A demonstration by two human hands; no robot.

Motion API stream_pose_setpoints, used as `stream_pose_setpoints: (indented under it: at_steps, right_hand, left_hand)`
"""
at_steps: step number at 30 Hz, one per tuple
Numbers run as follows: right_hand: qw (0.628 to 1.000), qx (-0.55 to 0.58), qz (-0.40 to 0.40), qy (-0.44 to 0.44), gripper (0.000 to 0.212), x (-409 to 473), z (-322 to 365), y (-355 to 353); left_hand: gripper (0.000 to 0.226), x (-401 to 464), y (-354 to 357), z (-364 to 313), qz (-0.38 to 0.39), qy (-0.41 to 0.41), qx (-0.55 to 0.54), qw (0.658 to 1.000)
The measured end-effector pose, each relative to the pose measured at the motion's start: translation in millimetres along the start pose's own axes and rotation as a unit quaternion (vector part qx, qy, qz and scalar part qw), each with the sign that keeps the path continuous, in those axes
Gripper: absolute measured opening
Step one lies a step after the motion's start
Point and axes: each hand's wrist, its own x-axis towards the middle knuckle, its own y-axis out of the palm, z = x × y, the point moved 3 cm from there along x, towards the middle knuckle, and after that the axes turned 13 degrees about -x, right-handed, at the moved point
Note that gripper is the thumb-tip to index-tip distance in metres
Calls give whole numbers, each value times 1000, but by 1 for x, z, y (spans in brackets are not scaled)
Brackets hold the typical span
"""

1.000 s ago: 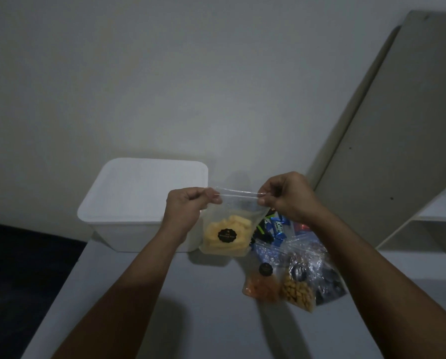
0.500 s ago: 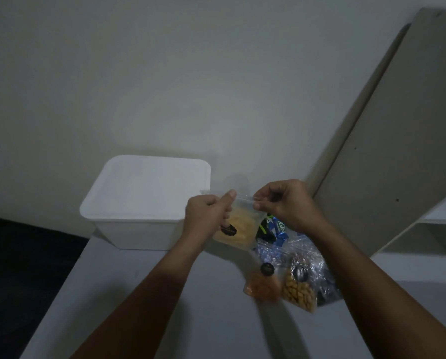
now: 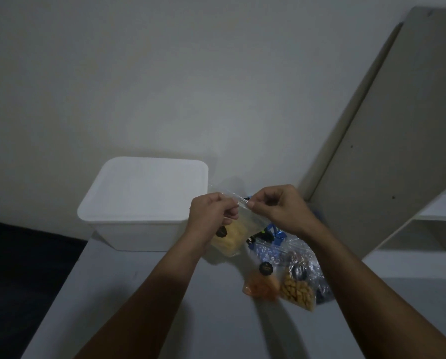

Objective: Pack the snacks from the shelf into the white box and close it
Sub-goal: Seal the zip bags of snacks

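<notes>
Hands meet at the zip strip: left hand (image 3: 212, 212) and right hand (image 3: 281, 208) both pinch the clear pouch of yellow snacks (image 3: 232, 235), held just above the table beside the lidded white box (image 3: 138, 203). Likely light, limp, slippery; contents crushable. Its round dark label (image 3: 221, 231) is unreadable.

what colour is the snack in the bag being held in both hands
Pale yellow, inside a clear bag with a small black round label; it shows in the head view, the only one.
</notes>
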Motion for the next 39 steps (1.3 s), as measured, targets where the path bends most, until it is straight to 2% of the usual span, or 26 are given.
stream_pose_setpoints:
  at_steps: [7, 13, 20, 22, 26, 29, 31, 34, 39]
  right_hand:
    - [998, -58, 9, 1, 19, 1, 1, 10]
    - [995, -87, 37, -18, 11, -3, 4, 12]
    - [995, -94, 26, -3, 19, -6, 1, 17]
    - [995, -101, 23, 4, 16, -5, -1, 20]
    - [993, -107, 46, -21, 23, -7, 4, 21]
    - [991, -115, 59, -29, 19, -8, 3, 19]
    - [992, -120, 40, -22, 12, -7, -2, 19]
    - [992, -121, 28, 12, 15, -9, -10, 21]
    - [975, -186, 79, 94, 21, -12, -26, 41]
  left_hand:
    - [12, -1, -4, 7, -12, 4, 40, 999]
    - [14, 3, -21, 7, -115, -23, 2, 993]
    - [13, 4, -29, 7, -102, -12, 18, 995]
    - [14, 4, -31, 10, -99, -1, 38, 994]
    - [13, 2, -39, 13, -155, 63, 84, 982]
    - [6, 1, -40, 11, -125, 85, 86, 985]
    - [5, 0, -42, 11, -114, 77, 76, 988]
    - [5, -2, -45, 16, -102, 54, 53, 992]
    - [4, -4, -57, 37, -129, -2, 20, 992]
